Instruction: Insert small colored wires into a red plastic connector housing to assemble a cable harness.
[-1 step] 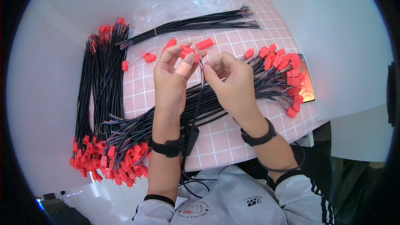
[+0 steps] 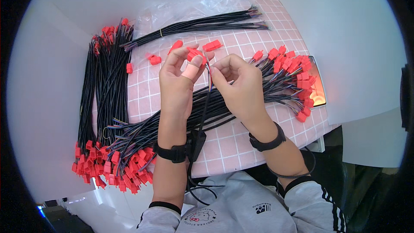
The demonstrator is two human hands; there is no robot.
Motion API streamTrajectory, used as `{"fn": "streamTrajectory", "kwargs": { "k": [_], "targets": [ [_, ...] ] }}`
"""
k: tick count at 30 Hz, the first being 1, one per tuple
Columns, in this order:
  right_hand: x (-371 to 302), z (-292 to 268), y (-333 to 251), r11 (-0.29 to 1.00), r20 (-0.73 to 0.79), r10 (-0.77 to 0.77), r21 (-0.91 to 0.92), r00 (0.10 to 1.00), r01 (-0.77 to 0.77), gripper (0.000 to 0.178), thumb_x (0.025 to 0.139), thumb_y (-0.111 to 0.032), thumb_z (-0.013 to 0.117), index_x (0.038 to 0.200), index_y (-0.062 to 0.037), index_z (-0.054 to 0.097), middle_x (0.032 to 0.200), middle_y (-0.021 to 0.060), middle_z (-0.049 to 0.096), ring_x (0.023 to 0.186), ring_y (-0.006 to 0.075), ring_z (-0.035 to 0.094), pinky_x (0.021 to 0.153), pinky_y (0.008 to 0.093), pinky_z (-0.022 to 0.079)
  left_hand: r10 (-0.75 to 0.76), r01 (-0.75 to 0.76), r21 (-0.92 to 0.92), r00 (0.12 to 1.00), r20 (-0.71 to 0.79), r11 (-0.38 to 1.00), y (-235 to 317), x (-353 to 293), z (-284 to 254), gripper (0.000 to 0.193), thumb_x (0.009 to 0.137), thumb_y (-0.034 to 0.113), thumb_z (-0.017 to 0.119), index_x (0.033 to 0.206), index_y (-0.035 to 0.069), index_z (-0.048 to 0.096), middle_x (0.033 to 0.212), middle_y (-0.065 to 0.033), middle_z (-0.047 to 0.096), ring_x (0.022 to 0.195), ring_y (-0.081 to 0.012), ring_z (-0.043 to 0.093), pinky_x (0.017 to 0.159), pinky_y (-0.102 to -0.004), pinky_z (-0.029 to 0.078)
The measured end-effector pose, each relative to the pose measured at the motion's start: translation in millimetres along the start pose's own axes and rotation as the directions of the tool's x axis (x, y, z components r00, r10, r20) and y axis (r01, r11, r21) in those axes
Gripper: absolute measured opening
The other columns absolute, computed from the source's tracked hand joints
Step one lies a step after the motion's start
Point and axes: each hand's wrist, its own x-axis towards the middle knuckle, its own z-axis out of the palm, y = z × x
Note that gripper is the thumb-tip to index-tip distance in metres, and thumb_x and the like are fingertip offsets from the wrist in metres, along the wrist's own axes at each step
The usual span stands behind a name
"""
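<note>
Red connector [image 2: 196,55] is sitting in my left hand [image 2: 177,77] over the middle of the table [image 2: 228,146], and I am pinching it between my wrapped thumb and curled fingers. My right hand [image 2: 241,82] is keeping thumb and forefinger nearly together on thin coloured wires [image 2: 210,80] just beside it, the other fingers curling loosely inward. Black cable [image 2: 205,114] is running down from those wires between my forearms.

Beneath my hands, a thick slanting bundle [image 2: 267,87] is lying across the cloth, its right-end connectors crowding the right edge and partly covering a lit device [image 2: 320,92]. Black bundles [image 2: 111,77] are lining the left side, and more connectors [image 2: 125,168] are spilling past the near left corner. Loose connectors [image 2: 211,45] are lying near my left fingertips; a tied bundle [image 2: 198,21] is stretching behind. White panels [image 2: 358,60] are bounding my sideways room; the widest checked stretch is showing toward the near edge.
</note>
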Motion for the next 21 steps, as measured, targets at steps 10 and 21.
{"fn": "streamTrajectory", "kwargs": {
  "k": [10,21],
  "targets": [
    [-1.2,2.2,5.7,0.999,0.000,-0.028,-0.033,1.000,0.028,0.007,0.074,-0.004,0.057,0.071,0.0011,0.054,0.058,0.0089,0.057,0.051,0.0124,0.055,0.048,0.0239,0.042,-0.012,0.010,0.043,0.999,0.033,0.999,1.7,-1.8,3.4,0.020,0.078,0.002,0.056,0.096,-0.002,0.049,0.101,-0.0133,0.052,0.090,-0.0236,0.058,0.075,-0.0282,0.049],
    [3.1,4.7,6.3,0.943,0.057,0.123,0.304,0.991,-0.134,0.016,0.081,-0.013,0.056,0.086,0.0018,0.056,0.071,0.0031,0.057,0.060,0.0059,0.051,0.053,0.0188,0.041,0.001,-0.002,-0.030,0.999,-0.048,1.000,-1.5,2.5,-5.5,0.022,0.076,0.003,0.059,0.097,-0.002,0.053,0.103,-0.0113,0.053,0.090,-0.0170,0.056,0.075,-0.0269,0.048]
  ]
}}
